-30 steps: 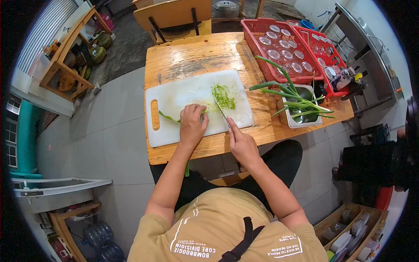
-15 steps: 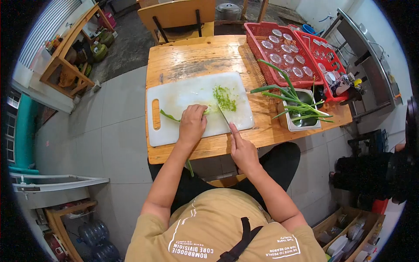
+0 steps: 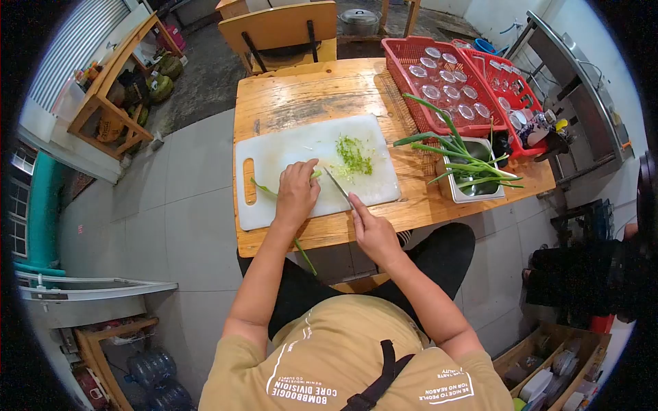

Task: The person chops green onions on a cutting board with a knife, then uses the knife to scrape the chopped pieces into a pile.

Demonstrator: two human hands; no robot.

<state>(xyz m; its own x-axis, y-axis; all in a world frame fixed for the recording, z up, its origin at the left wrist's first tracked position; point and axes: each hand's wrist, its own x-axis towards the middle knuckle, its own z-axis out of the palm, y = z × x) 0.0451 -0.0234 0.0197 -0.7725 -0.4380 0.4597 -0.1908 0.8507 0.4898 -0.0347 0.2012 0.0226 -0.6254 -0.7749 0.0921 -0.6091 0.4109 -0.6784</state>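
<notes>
A white cutting board (image 3: 274, 145) lies on the wooden table in front of me. My left hand (image 3: 296, 190) is closed over a green onion (image 3: 263, 187) on it; the cut end pokes out past my fingers, and a long green leaf hangs below my wrist over the table's near edge. My right hand (image 3: 375, 233) grips a knife (image 3: 336, 181) by its handle, the blade slanting up to the left with its tip close to the onion's cut end. Finely chopped green onion (image 3: 354, 156) is heaped on the board's right half.
To the right, a metal container (image 3: 473, 198) holds whole green onions (image 3: 458, 152). Behind it stand a red basket (image 3: 396, 67) of glasses and a second red basket (image 3: 541, 96) with more glassware. A wooden chair (image 3: 277, 31) faces the table's far side.
The knife has moved left, from beside the chopped heap to near the onion's cut end. My left hand has shifted slightly left on the board, and the hanging leaf has swung right.
</notes>
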